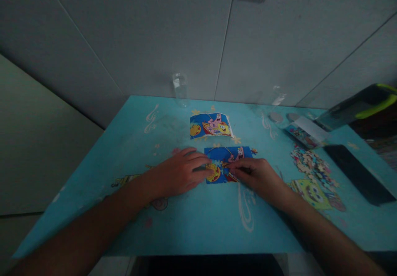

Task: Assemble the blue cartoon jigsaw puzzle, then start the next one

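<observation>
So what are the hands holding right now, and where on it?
Nothing is lifted. Left hand presses flat on the jigsaw puzzle's left edge; right hand rests fingertips on its lower right part.

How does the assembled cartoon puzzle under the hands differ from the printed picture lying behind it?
The puzzle lies flat, near the person, with the left hand and right hand resting on its two ends. The printed picture lies farther back, untouched, with its right edge curling up and a white margin showing. Both show the same cartoon scene on a blue ground and lie on the turquoise table.
</observation>
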A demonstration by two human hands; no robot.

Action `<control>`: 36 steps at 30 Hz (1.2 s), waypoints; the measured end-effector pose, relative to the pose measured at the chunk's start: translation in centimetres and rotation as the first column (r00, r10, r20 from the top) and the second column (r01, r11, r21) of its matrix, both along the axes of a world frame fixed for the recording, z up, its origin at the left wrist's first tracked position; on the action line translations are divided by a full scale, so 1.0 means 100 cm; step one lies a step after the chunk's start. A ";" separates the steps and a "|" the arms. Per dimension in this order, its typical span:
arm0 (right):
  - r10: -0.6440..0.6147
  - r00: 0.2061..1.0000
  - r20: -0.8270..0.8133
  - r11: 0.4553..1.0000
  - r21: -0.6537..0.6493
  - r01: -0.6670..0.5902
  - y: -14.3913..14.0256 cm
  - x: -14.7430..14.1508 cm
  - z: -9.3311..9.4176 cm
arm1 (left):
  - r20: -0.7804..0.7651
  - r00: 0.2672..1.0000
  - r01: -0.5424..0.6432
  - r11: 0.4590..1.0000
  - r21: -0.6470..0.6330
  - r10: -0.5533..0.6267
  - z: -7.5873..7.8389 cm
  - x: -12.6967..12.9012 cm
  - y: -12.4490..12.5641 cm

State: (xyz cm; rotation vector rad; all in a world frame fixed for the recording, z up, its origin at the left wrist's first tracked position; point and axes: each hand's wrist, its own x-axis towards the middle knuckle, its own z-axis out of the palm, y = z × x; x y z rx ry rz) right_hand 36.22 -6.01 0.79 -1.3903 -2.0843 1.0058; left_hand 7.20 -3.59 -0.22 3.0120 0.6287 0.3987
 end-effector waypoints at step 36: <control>0.091 0.991 0.103 0.964 0.240 -0.113 -0.002 -0.007 -0.004 | 0.009 1.000 -0.003 1.000 -0.003 0.003 0.001 0.000 -0.002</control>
